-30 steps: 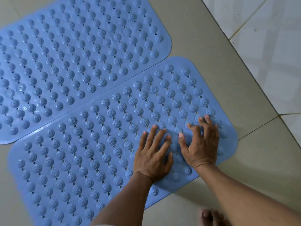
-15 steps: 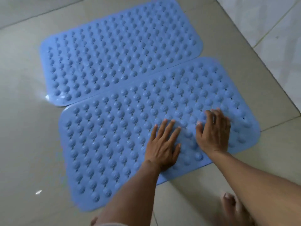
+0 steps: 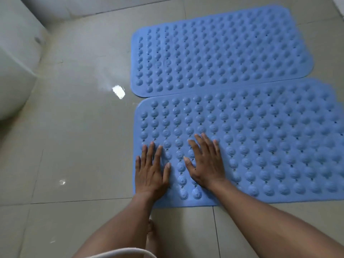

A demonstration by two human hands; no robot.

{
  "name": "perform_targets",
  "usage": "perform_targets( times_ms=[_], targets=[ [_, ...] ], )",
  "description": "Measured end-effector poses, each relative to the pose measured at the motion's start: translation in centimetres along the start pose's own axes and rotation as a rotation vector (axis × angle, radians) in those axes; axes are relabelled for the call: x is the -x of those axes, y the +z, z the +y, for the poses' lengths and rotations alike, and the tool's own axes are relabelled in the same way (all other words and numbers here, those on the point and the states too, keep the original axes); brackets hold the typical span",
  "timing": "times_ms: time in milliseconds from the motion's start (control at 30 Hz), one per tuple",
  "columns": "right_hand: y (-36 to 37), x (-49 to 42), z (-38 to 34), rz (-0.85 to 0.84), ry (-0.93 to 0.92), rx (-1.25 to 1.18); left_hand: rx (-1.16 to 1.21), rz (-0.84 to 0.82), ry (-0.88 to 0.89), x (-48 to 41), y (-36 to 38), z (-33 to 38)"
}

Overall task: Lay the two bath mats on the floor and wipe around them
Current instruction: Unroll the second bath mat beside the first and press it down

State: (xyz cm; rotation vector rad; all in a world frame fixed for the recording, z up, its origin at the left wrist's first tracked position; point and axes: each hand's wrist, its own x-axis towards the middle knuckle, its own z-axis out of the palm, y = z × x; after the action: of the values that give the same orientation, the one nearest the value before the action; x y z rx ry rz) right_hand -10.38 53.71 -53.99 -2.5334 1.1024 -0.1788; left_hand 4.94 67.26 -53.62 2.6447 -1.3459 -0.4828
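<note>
Two blue studded bath mats lie flat on the grey tiled floor, side by side along their long edges. The far mat (image 3: pixel 221 53) touches the near mat (image 3: pixel 270 142). My left hand (image 3: pixel 151 169) rests palm down with fingers spread on the near mat's left end, by its left edge. My right hand (image 3: pixel 205 162) lies flat just to the right of it, also spread, on the same mat. Neither hand holds anything.
A white rounded fixture (image 3: pixel 13 71) stands at the left edge. Wet bright patches (image 3: pixel 118 91) glint on the floor left of the mats. My bare foot (image 3: pixel 151 229) shows below the near mat, and a white cord (image 3: pixel 119 253) curves at the bottom.
Both hands have slid from the near mat's right end to its left end. The view has swung left, so the mats now sit at the right of the frame.
</note>
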Motion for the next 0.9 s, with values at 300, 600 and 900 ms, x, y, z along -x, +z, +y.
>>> perform_targets(
  times_ms=[300, 600, 900],
  targets=[
    [0.6, 0.2, -0.3, 0.002, -0.008, 0.143, 0.049, -0.037, 0.033, -0.1, 0.6, -0.7],
    [1.3, 0.0, 0.0, 0.006, -0.039, 0.221, -0.056, -0.016, 0.034, -0.2, 1.7, -0.9],
    [0.8, -0.2, -0.5, -0.093, -0.006, 0.206, -0.092, -0.243, -0.021, -0.9, 0.0, -0.2]
  ],
)
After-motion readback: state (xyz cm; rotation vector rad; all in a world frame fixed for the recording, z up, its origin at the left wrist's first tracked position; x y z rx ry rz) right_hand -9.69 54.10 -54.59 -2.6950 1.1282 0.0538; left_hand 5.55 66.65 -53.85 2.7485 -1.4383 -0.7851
